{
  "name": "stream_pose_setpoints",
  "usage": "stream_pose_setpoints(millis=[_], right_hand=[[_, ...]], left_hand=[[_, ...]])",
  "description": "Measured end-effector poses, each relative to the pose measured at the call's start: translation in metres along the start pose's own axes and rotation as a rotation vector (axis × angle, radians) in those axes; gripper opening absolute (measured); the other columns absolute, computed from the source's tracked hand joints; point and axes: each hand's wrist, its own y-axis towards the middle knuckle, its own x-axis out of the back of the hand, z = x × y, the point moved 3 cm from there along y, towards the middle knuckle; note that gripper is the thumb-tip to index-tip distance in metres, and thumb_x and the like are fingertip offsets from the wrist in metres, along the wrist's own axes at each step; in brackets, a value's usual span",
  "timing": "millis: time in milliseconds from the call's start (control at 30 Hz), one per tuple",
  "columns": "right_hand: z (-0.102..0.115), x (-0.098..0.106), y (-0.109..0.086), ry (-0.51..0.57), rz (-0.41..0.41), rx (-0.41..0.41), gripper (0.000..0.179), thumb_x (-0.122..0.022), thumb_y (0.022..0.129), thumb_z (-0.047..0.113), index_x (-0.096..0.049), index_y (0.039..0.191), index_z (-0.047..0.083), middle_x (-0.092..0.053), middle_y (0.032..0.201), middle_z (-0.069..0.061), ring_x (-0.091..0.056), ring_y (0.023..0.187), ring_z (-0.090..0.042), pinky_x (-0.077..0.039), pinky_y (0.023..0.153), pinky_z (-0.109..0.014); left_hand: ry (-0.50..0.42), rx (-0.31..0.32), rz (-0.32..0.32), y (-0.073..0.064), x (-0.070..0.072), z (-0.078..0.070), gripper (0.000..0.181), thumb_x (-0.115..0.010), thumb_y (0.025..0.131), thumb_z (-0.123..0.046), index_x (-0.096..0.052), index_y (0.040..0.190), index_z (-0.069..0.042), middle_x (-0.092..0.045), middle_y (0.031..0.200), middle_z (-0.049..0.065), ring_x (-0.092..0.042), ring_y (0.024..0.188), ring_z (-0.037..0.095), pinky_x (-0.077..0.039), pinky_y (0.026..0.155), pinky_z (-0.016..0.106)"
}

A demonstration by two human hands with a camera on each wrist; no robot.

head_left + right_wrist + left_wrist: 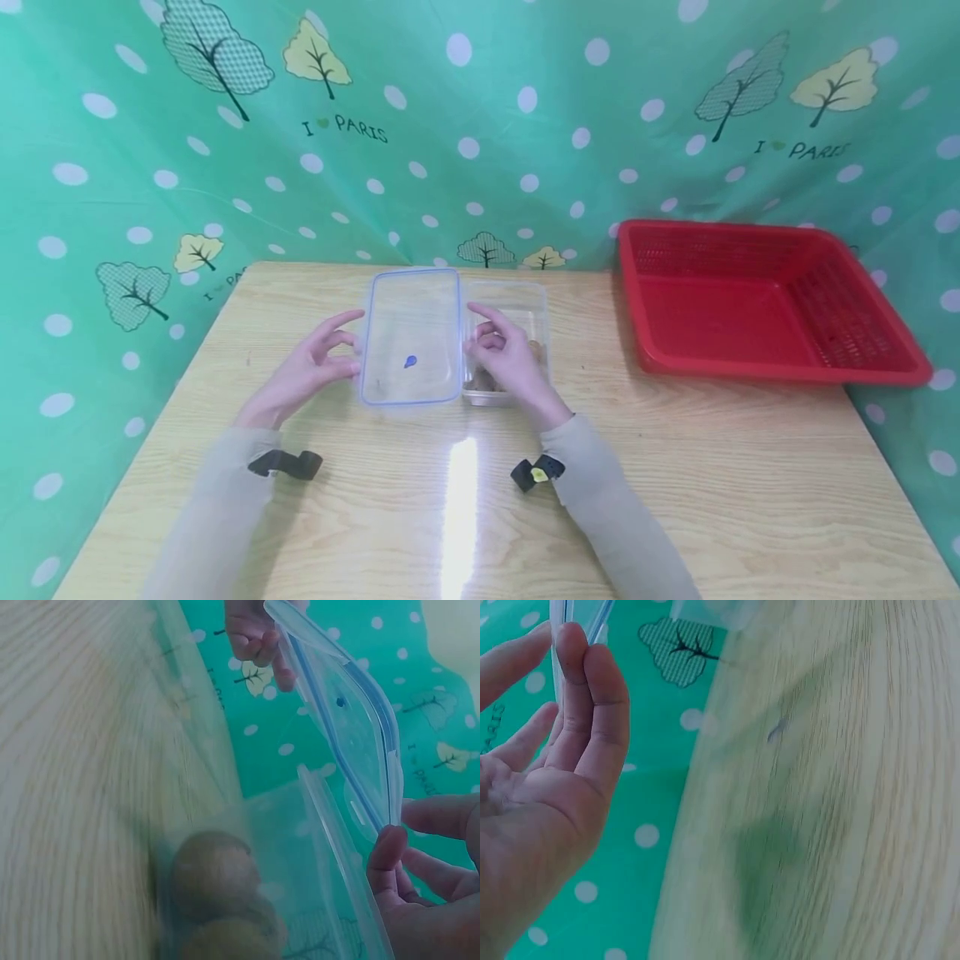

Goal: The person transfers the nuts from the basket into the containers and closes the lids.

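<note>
A clear plastic lid [412, 312] with a blue seal and a small blue spot is held up between both hands. My left hand [300, 371] pinches its left edge between thumb and fingers. With thumb and fingers, my right hand [513, 358] pinches the opposite edge; in the right wrist view the lid [360, 727] stands tilted above the table. Below and beside it is an uncovered clear plastic container [491, 400], partly hidden by the right hand. Inside lie a few round brownish things [214, 874], their kind blurred by the container wall.
A large red plastic basket [783, 374] sits at the back right of the wooden table [712, 492]. Behind the table hangs a green dotted cloth [510, 125]. A bright light reflection crosses the tabletop in front of the container.
</note>
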Motion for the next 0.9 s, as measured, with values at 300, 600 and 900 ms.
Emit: stream_pose_setpoints(millis=[300,600,900], right_hand=[[0.000,0.034,-0.003,-0.063,-0.036,-0.019,0.062,-0.060,0.086,-0.008,-0.046,0.143,0.009,-0.053,0.101,-0.014,-0.058,0.084,-0.020,-0.053,0.071,-0.028],[-0.003,0.069,-0.008,-0.137,-0.096,-0.045,0.061,-0.059,0.087,-0.006,-0.046,0.144,0.009,-0.052,0.102,-0.014,-0.057,0.085,-0.019,-0.050,0.071,-0.021],[-0.006,0.093,-0.011,-0.170,-0.160,-0.086,0.058,-0.056,0.088,-0.006,-0.047,0.144,0.008,-0.053,0.101,-0.014,-0.059,0.082,-0.013,-0.047,0.066,-0.018]], left_hand=[[0.003,0.052,-0.023,0.029,-0.030,0.001,0.079,-0.067,0.086,0.004,-0.029,0.152,-0.016,-0.051,0.105,0.011,-0.063,0.082,0.020,-0.054,0.080,0.038],[-0.034,0.046,-0.036,0.057,-0.062,0.000,0.078,-0.064,0.084,0.007,-0.032,0.151,-0.016,-0.048,0.102,0.011,-0.062,0.070,0.016,-0.054,0.075,0.034],[-0.024,0.087,-0.028,0.076,-0.085,-0.003,0.078,-0.065,0.083,0.006,-0.035,0.150,-0.019,-0.048,0.104,0.013,-0.061,0.073,0.022,-0.054,0.079,0.042]])
